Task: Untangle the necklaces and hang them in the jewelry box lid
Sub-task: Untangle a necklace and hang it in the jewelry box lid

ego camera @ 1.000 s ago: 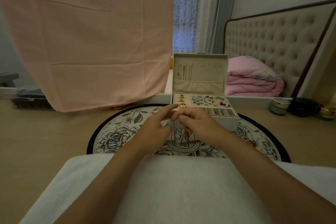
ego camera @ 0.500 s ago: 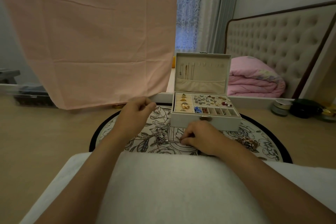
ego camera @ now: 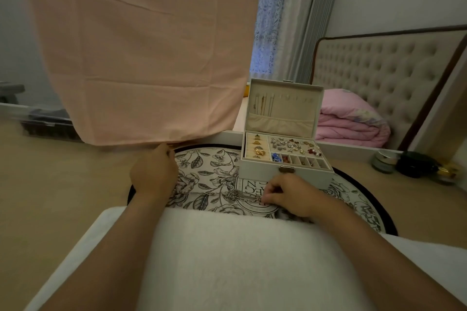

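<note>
A white jewelry box (ego camera: pixel 262 174) stands open on a round floral mat (ego camera: pixel 202 171). Its upright lid (ego camera: pixel 284 105) has a few thin chains hanging at its left side. A tangle of silver necklaces (ego camera: pixel 238 195) lies on the mat in front of the box. My right hand (ego camera: pixel 290 195) rests on the mat with its fingertips pinched on the right end of that tangle. My left hand (ego camera: pixel 154 174) is a loose fist at the mat's left edge; a thin chain seems to run from it to the tangle.
A pink cloth (ego camera: pixel 141 45) hangs at the back left. Small jars (ego camera: pixel 385 160) and a dark pot (ego camera: pixel 417 164) stand right of the mat. A white cushion (ego camera: pixel 227 260) lies under my forearms. The box tray holds rings and several earrings.
Both hands came down from in front of the box. The right one dropped to the mat onto the tangle; the left moved out to the left, drawing a chain taut.
</note>
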Motion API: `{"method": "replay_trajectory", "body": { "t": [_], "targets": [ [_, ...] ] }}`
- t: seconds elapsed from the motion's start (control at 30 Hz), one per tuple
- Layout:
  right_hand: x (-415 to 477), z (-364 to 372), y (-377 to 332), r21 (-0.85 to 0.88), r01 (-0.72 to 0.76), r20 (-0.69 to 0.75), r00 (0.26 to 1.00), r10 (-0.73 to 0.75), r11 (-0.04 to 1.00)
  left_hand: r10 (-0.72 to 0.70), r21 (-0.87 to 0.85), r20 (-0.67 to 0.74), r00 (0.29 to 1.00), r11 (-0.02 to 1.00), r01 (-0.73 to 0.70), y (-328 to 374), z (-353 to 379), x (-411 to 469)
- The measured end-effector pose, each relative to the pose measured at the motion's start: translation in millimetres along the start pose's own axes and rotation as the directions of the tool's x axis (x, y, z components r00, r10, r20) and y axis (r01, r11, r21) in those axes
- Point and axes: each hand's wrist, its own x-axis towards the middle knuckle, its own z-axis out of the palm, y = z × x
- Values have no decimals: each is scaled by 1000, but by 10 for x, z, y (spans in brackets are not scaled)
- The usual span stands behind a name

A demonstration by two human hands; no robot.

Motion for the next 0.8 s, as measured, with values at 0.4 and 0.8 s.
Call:
{"method": "replay_trajectory", "body": {
  "t": [0.4,0.8],
  "targets": [
    [68,-94,-220,504,-55,-113,985,129,862,476,-287,367,799,875,-389,480,-30,-306],
    [107,-220,-39,-66,-173,-252,956,151,983,347,-97,588,731,927,-362,319,-63,-282]
  ]
}}
